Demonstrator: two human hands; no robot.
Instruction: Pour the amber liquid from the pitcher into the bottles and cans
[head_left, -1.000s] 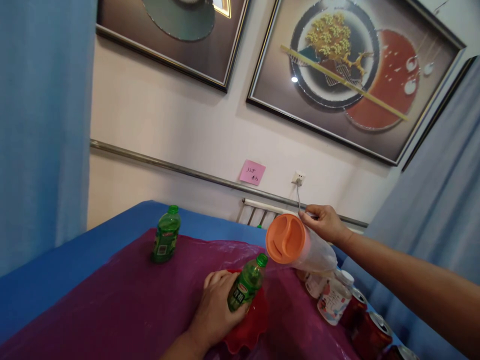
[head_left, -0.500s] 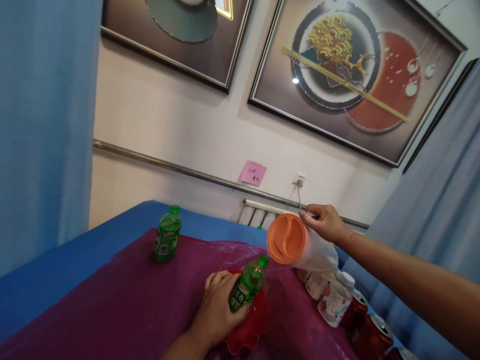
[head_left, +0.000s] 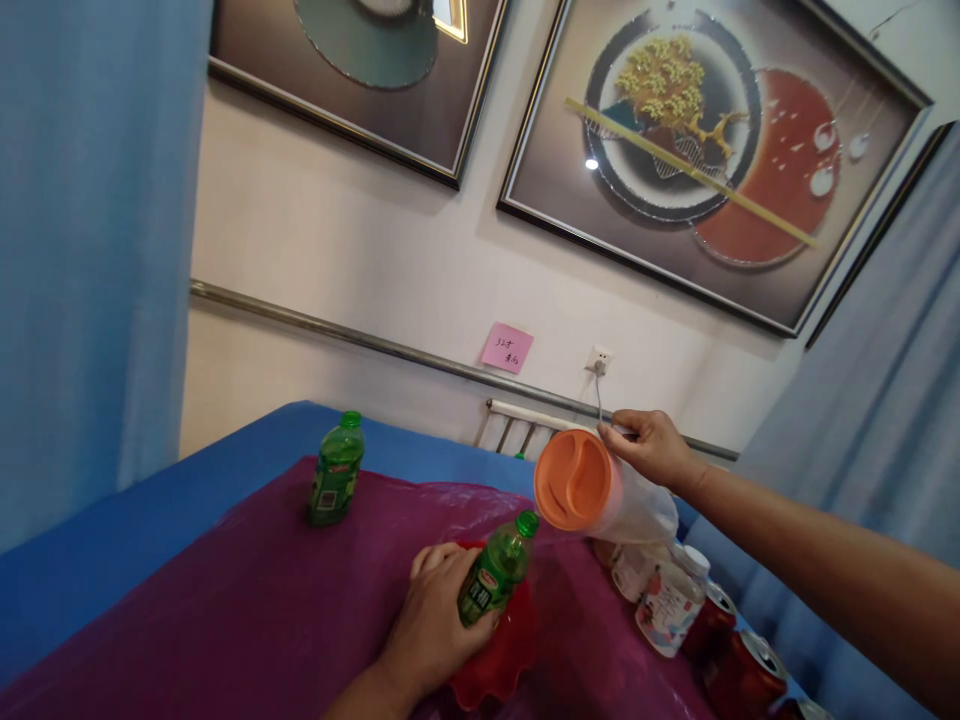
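My left hand (head_left: 431, 620) is wrapped round a green plastic bottle (head_left: 496, 572), which leans to the right over a red scalloped dish (head_left: 514, 645). To the right, my right hand (head_left: 660, 450) grips the handle of a clear pitcher (head_left: 637, 515). The pitcher is tipped on its side, and its orange lid (head_left: 574, 480) faces me just above and right of the bottle's neck. Whether liquid runs between them I cannot tell. Farther left, a second green bottle (head_left: 337, 475) stands upright on the purple plastic sheet (head_left: 285, 600).
Along the right edge stand a white-capped clear bottle (head_left: 671, 605) and several dark red cans (head_left: 746, 675). A blue cover (head_left: 247, 450) shows behind the sheet. Blue curtains (head_left: 90, 250) hang on both sides. A metal rail (head_left: 360, 345) crosses the wall.
Both hands, the bottle and the tilted pitcher stay almost where they were. Only a very slight shift of the view shows.
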